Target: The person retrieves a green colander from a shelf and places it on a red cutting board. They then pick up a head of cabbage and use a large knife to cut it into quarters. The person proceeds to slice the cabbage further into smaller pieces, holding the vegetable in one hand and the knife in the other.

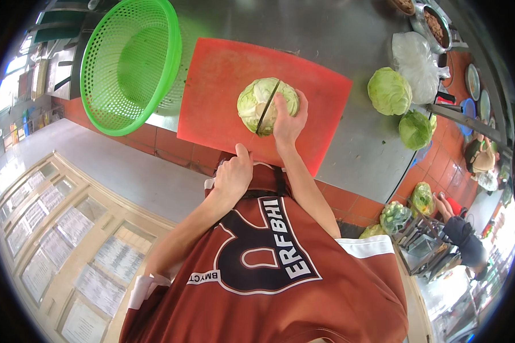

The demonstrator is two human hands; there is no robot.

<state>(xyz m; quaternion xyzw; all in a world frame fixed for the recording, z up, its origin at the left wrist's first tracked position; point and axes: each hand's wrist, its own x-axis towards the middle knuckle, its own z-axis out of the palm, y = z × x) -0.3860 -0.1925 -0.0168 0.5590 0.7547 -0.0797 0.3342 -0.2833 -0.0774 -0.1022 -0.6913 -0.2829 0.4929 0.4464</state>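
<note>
A pale green cabbage (pixel 249 103) sits on a red cutting board (pixel 214 94). The dark, thin blade of a knife (pixel 268 107) lies across the cabbage and looks partly sunk into it. My left hand (pixel 234 173) is closed around the knife's handle at the board's near edge; the fist mostly hides the handle. On the cabbage's right side rests my right hand (pixel 289 120), thumb near the blade and fingers curled round the far side, gripping it.
A green plastic colander (pixel 171 64) stands left of the board on the stainless steel table (pixel 360 154). Along the right lie cabbages (pixel 389 91), a clear plastic bag (pixel 414 64) and a metal pot (pixel 418 25) of food. Other people (pixel 472 244) are farther right.
</note>
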